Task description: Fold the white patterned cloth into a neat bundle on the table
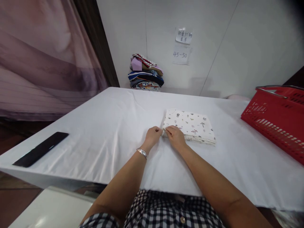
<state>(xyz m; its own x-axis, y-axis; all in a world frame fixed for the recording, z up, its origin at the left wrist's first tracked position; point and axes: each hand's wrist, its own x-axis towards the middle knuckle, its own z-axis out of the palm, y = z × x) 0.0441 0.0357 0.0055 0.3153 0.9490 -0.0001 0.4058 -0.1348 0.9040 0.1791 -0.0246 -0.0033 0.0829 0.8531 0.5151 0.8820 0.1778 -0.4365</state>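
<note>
A folded white cloth with small printed figures point(192, 125) lies on the white-covered table point(106, 133). My left hand point(153, 134) and my right hand point(175, 135) meet at the cloth's near left corner, fingers pinched on its edge. A metal bracelet point(142, 152) sits on my left wrist. The fingertips hide the corner itself.
A red plastic basket point(277, 120) with a metal handle stands at the table's right edge. A stack of folded coloured clothes point(145, 73) rests at the back against the wall. A long black flat object point(41, 148) lies near the left edge. Paper notes point(182, 46) hang on the wall.
</note>
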